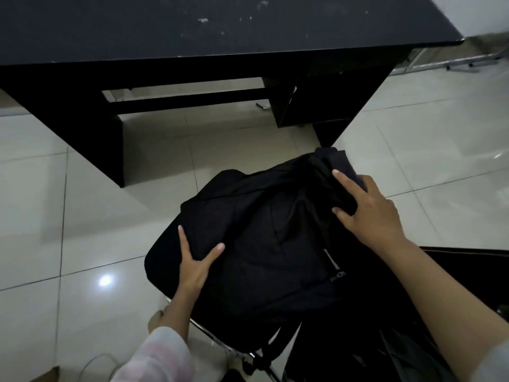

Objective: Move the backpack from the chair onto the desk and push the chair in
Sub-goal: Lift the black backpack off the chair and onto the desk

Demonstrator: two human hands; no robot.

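Note:
A black backpack [256,238] lies flat across the chair [220,341], whose chrome frame shows under its near edge. My left hand [197,261] grips the backpack's left side, thumb on top and fingers curled under the edge. My right hand [366,208] clutches a fold of fabric at the backpack's upper right. The black desk [220,26] stands just beyond, its scratched top bare, with an open knee space below it facing the chair.
Glossy white floor tiles [82,216] surround the chair. The desk's left panel [82,128] and right shelf unit [327,106] flank the knee space. A metal rack's legs [462,63] lie at the far right. A white cable [93,362] trails near my foot.

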